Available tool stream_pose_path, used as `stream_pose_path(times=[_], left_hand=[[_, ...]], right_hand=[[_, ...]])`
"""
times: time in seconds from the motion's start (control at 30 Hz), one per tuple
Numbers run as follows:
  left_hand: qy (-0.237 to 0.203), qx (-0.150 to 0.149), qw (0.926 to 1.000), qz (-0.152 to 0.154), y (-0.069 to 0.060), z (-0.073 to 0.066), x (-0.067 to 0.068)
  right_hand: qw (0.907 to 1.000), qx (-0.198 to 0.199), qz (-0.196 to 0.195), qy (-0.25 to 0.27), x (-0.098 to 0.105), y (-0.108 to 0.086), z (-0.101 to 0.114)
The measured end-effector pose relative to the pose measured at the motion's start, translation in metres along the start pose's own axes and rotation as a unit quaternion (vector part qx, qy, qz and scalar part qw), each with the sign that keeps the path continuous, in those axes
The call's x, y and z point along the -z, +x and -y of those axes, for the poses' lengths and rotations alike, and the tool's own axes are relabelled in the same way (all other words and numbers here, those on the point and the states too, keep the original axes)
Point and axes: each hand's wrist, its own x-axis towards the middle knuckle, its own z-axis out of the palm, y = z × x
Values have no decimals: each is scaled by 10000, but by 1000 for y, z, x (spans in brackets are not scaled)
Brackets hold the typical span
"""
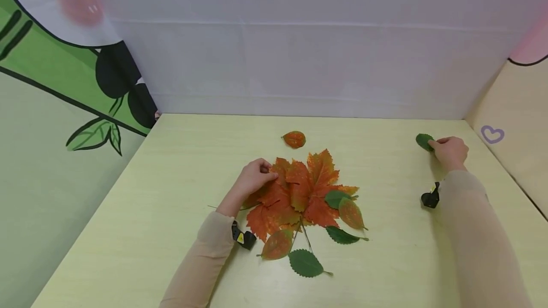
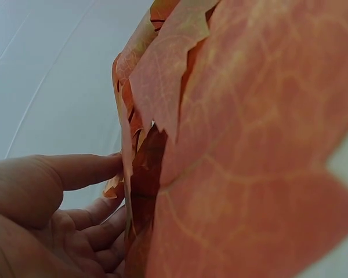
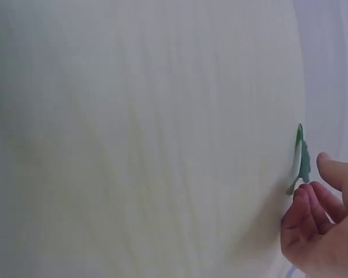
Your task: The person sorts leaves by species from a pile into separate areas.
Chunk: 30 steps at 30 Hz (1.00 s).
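A bunch of orange-red artificial maple leaves (image 1: 317, 175) lies on the table. My left hand (image 1: 254, 177) pinches the left edge of a maple leaf (image 2: 238, 145) between thumb and fingers, and the leaves hide some of the fingertips. Far to the right, my right hand (image 1: 449, 151) is at a small green leaf (image 1: 424, 141). In the right wrist view, that green leaf (image 3: 304, 159) is by the fingertips, while the thumb (image 3: 330, 171) stands apart from the fingers.
Around the bunch lie small leaves: a green one (image 1: 306, 263), another green one (image 1: 342, 235), an orange-brown one (image 1: 277, 245) and one (image 1: 352, 213) at the right. An orange leaf (image 1: 294, 139) lies behind. A pale wall (image 1: 299, 65) borders the table (image 1: 171, 179) at the back.
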Motion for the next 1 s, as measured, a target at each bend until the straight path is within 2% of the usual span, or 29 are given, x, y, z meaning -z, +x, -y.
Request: stream_pose_path(times=[0.1,0.27,0.5,0.77,1.0], left_hand=[[-10,-21,10000,-2,0,0,1],[-39,-36,10000,-24,1,0,3],[-61,-68,10000,38,0,2,-1],[-23,-41,10000,-77,1,3,-4],[-62,-103,9998,-136,4,3,-5]], right_hand=[[9994,268,28,-226,3,-3,6],[9942,936,178,-494,3,-14,27],[9825,1699,611,-456,-10,-44,47],[9613,2530,830,-704,-32,-85,66],[9429,3100,1041,-639,-54,-116,78]])
